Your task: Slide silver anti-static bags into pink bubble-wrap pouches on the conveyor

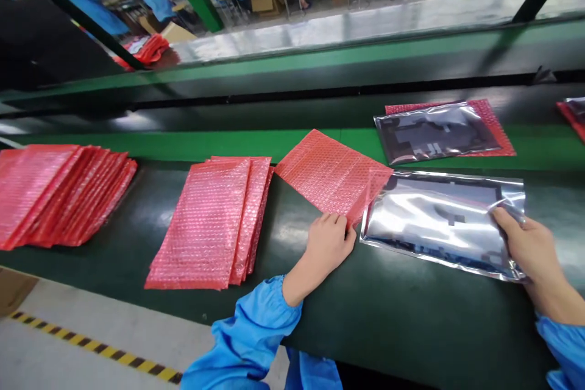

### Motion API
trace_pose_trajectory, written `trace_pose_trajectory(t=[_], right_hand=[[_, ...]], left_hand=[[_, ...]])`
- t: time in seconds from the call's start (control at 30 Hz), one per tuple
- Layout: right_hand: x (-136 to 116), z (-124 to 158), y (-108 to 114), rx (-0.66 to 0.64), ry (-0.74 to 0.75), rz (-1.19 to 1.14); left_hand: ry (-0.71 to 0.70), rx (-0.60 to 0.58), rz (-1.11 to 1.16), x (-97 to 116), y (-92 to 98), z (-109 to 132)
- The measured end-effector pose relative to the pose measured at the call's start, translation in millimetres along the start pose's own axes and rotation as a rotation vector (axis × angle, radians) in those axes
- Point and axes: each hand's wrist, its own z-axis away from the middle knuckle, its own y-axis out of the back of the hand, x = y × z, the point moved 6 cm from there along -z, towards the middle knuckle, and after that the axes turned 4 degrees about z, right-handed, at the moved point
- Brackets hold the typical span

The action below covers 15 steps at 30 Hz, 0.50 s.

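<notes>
- Left hand (pixel 326 244) is pinching the near corner of a single pink bubble bag (pixel 331 173), fingers closed on its edge; the bag is lying tilted on the dark conveyor belt (pixel 388 317).
- Right hand (pixel 530 247) is gripping the right edge of a silver foil bag (pixel 439 219), thumb on top, fingers under.
- The foil bag is lying flat on the belt, its left end touching the pink bag's open corner.
- A short stack of pink bags (pixel 212 222) is sitting just left of the left hand.
- A bigger fanned pile (pixel 59 192) is lying well apart, far left.
- Another foil bag on a pink bag (pixel 441 131) is resting farther back.
</notes>
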Motion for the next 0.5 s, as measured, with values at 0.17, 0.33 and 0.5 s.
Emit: trace_pose_trajectory(t=[0.17,0.33,0.5], right_hand=[[3.2,5.4,-4.5,0.065,-0.022,-0.176],[-1.0,12.9,-5.9,0.138,-0.029,-0.309],[-0.2,23.8,-18.7,0.139,0.002,-0.305]], left_hand=[[0.059,-0.073,0.068,0.8,4.2,-2.1],[0.0,-0.061,0.061,16.7,2.7,3.9],[-0.187,-0.006,0.041,53.8,-14.4,13.8]])
